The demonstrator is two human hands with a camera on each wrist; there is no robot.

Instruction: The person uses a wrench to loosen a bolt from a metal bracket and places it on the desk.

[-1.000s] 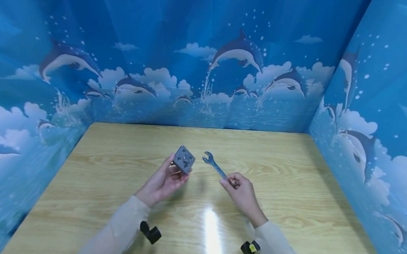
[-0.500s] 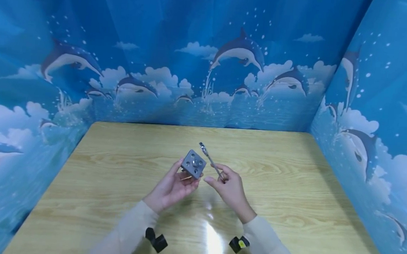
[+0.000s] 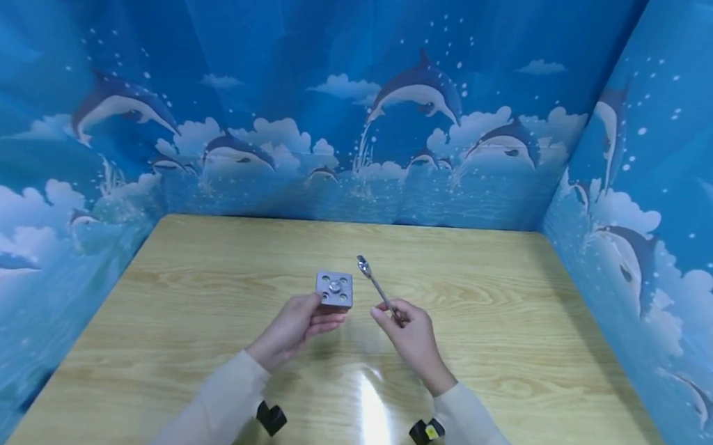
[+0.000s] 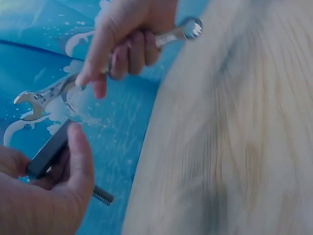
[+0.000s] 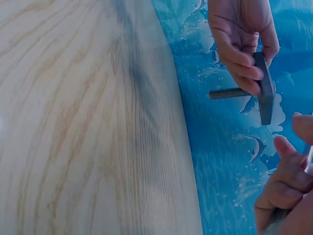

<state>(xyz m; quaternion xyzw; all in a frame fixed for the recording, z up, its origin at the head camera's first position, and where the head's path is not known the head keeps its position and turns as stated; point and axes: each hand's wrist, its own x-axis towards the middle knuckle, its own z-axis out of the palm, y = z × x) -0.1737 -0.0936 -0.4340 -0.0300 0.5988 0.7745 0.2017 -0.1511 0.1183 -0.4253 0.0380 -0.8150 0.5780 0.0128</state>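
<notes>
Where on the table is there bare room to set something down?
In the head view, the table looks bare left of the left hand, right of the right hand, and along its far edge below the dolphin backdrop. The middle is crowded: the hands hold a metal block and a wrench there, a narrow gap apart.

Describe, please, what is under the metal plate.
A threaded rod and fingers of the left hand are under the metal plate. The fingers hide the rod's end nearest it.
</notes>
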